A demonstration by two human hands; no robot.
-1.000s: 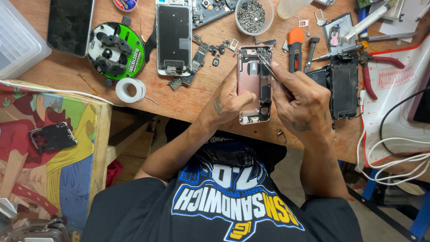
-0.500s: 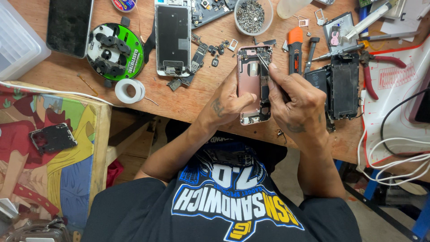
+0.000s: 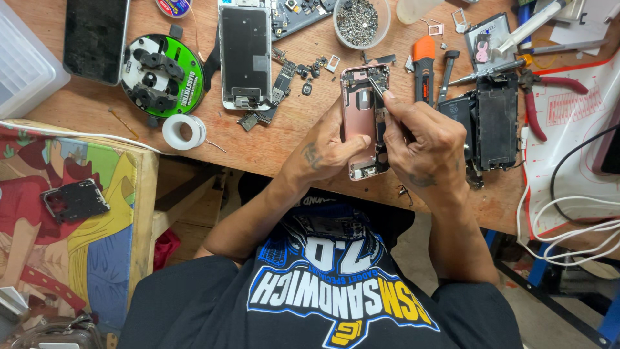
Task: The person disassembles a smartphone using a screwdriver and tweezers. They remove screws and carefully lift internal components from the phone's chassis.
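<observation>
- Wooden and scuffed, the desk (image 3: pixel 303 145) runs across the top of the view, its near edge at the person's chest, so every part lies within arm's reach.
- Far left, a clear plastic storage box (image 3: pixel 22 64) sits at the corner, and a dark flat phone screen panel (image 3: pixel 95 39) lies beside it, out of the working area.
- Next comes a round green and black holding jig (image 3: pixel 163 75), with a white roll of tape (image 3: pixel 183 131) just below it near the desk edge, handy but apart from the hands.
- A silver-framed phone body with a black inner plate (image 3: pixel 245 55) lies face down, small loose black components (image 3: pixel 284 81) scattered just beside it.
- Above the centre, a clear round cup of tiny screws (image 3: pixel 361 19) keeps the fasteners together.
- The left hand (image 3: pixel 326 152) is closed around the lower left edge of the rose-gold opened phone housing (image 3: pixel 363 116), thumb pressed across it, apparently to pin it flat on the desk.
- The right hand (image 3: pixel 426 145) is pinched shut on thin metal tweezers (image 3: pixel 376 84), tip touching the housing's upper interior; the hand rests over the housing's right side, likely for steadiness.
- Right of that lie an orange-handled screwdriver (image 3: pixel 423 68), a black dismantled phone assembly (image 3: pixel 494 123), red-handled pliers (image 3: pixel 539 103) and white cables (image 3: pixel 575 220).
</observation>
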